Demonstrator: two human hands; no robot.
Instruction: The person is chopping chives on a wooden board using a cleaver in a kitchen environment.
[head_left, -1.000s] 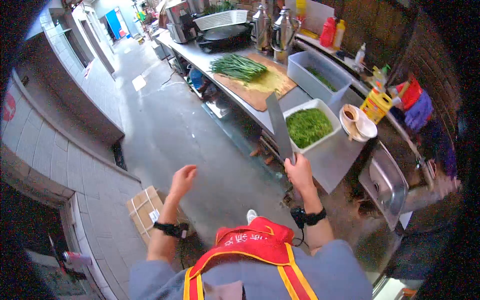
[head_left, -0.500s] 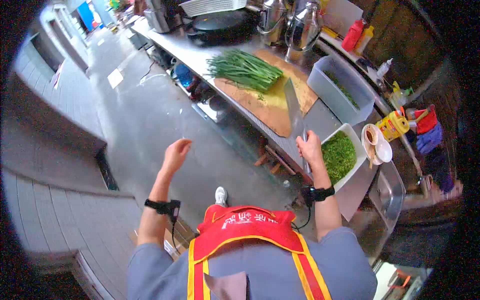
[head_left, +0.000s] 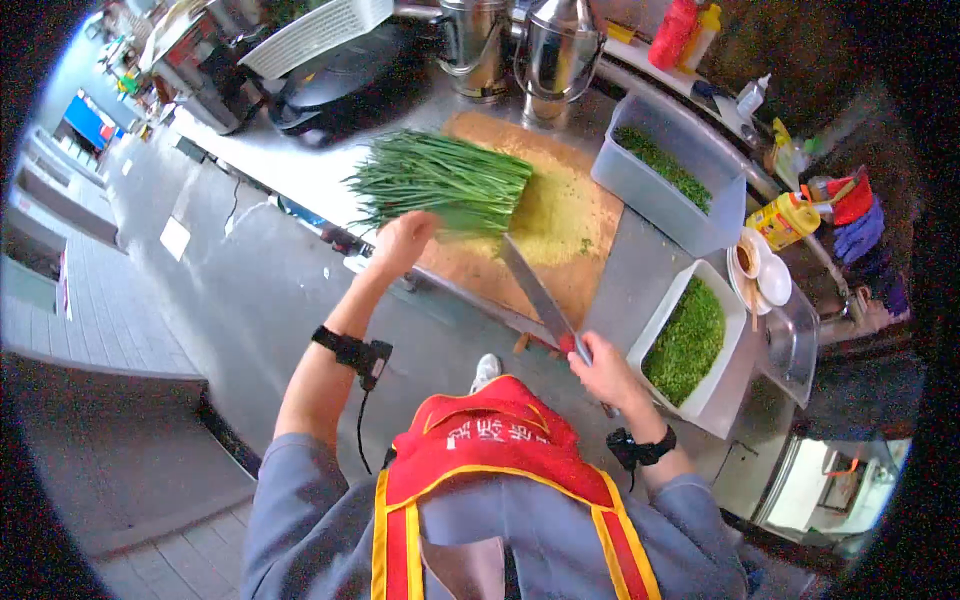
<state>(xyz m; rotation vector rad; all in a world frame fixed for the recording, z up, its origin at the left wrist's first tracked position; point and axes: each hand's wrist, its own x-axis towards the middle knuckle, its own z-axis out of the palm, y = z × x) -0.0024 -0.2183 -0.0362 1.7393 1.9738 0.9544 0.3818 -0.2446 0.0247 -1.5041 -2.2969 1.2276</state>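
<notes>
Right hand (head_left: pixel 603 372) gripping cleaver (head_left: pixel 536 291), steel counter (head_left: pixel 300 170)

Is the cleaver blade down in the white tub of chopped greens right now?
No, the cleaver in the right hand lies over the wooden cutting board, clear of the white tub beside it.

Grey sleeves, red apron (head_left: pixel 490 440) (2 black wristbands).

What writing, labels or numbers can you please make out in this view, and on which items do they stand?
Red vest: a row of yellowish characters, too blurred to read.
Yellow bottle: a label shows, too small to read.
Red sauce bottle: no legible text.
Nothing else bears readable writing.
</notes>
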